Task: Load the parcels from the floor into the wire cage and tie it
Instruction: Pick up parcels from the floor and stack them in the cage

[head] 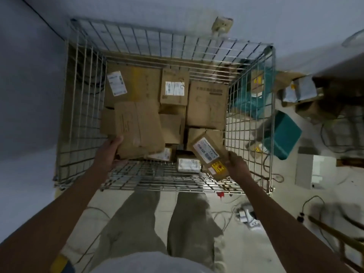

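Two parcels are being held over the wire cage [82, 107], which is standing on the floor [236, 253] against the wall [29, 95]. With our left hand [110, 152] we are gripping the near edge of a flat brown box [137, 129], thumb on top and the other fingers hidden beneath it. This box is hanging above the cage's left half. At centre, cardboard boxes [206, 105] are lying packed on the cage bottom. With our right hand [236, 164] we are clasping a small labelled box [210, 154], fingers curled round its near end, tilted over the cage's near right corner. Further right, outside the cage, more parcels [301, 91] and a teal box [285, 134] are lying on the floor.
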Demonstrator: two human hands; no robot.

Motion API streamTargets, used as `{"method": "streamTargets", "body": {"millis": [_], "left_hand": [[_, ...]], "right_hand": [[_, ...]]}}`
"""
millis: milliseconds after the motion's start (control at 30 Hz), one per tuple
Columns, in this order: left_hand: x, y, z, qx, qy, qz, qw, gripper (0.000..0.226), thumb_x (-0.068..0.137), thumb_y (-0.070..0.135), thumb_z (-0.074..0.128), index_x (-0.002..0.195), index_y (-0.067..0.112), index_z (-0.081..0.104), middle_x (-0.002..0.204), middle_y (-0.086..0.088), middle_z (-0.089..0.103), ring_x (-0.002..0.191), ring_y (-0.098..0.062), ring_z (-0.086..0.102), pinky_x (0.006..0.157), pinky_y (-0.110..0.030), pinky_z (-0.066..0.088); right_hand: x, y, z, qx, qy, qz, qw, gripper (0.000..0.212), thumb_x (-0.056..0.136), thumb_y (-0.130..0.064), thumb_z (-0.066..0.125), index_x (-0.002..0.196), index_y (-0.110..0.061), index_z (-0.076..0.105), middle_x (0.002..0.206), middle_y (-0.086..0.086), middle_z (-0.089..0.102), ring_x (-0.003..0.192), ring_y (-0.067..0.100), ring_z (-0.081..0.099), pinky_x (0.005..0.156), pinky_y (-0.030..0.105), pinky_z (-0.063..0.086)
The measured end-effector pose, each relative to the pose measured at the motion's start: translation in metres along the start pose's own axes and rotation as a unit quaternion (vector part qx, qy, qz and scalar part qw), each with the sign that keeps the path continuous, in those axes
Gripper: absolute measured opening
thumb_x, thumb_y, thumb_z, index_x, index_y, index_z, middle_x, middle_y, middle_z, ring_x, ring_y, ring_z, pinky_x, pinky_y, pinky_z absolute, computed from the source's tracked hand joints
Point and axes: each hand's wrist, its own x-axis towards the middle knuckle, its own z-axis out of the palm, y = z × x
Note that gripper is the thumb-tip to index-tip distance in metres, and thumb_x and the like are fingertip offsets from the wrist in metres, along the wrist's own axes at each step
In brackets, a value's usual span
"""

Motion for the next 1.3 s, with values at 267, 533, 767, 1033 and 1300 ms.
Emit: {"method": "streamTargets", "body": {"millis": [267,533,767,1033,1300], "left_hand": [[0.105,-0.051,0.077,-0.075,-0.015,-0.033,0.997,0.062,0.087,0.051,0.077,0.136,0.021,0.055,0.128,-0.009,0.067,0.112,-0.026,0.069,0.088,-0.048,0.062],[0.139,-0.074,0.097,0.072,-0.076,-0.035,0.994,0.056,0.087,0.037,0.081,0.136,0.027,0.057,0.131,-0.002,0.061,0.115,-0.023,0.064,0.079,-0.036,0.063],[0.11,-0.048,0.109,0.102,-0.162,-0.062,0.98,0.082,0.081,0.034,0.085,0.15,0.039,0.041,0.144,-0.003,0.048,0.122,-0.031,0.057,0.09,-0.048,0.061],[0.118,-0.042,0.232,0.19,-0.246,0.015,0.951,0.088,0.083,0.027,0.084,0.153,0.033,0.031,0.117,0.006,0.07,0.11,-0.015,0.067,0.106,-0.044,0.048],[0.162,-0.142,0.324,0.443,-0.258,0.126,0.849,0.105,0.06,0.079,0.08,0.146,0.027,0.05,0.141,0.006,0.056,0.123,-0.01,0.052,0.1,-0.026,0.045]], "right_hand": [[0.145,0.004,0.088,-0.302,-0.123,-0.189,0.926,0.043,0.099,-0.018,0.053,0.141,-0.027,0.05,0.127,0.012,0.057,0.122,0.035,0.051,0.087,0.05,0.053],[0.167,0.044,0.131,-0.344,-0.173,-0.177,0.906,0.064,0.098,-0.02,0.052,0.157,-0.028,0.029,0.154,0.01,0.043,0.127,0.04,0.053,0.094,0.05,0.051],[0.135,-0.03,0.069,0.302,-0.124,0.005,0.945,0.037,0.103,-0.041,0.052,0.136,-0.024,0.056,0.119,0.012,0.071,0.104,0.021,0.069,0.089,0.036,0.052],[0.171,-0.035,0.017,0.433,-0.123,0.003,0.893,0.056,0.095,-0.046,0.065,0.142,-0.024,0.046,0.128,-0.002,0.058,0.115,0.02,0.06,0.088,0.042,0.058],[0.236,0.031,0.038,0.192,-0.012,-0.062,0.979,0.063,0.096,-0.038,0.064,0.152,-0.03,0.036,0.125,0.001,0.059,0.109,0.022,0.059,0.091,0.04,0.054]]}}
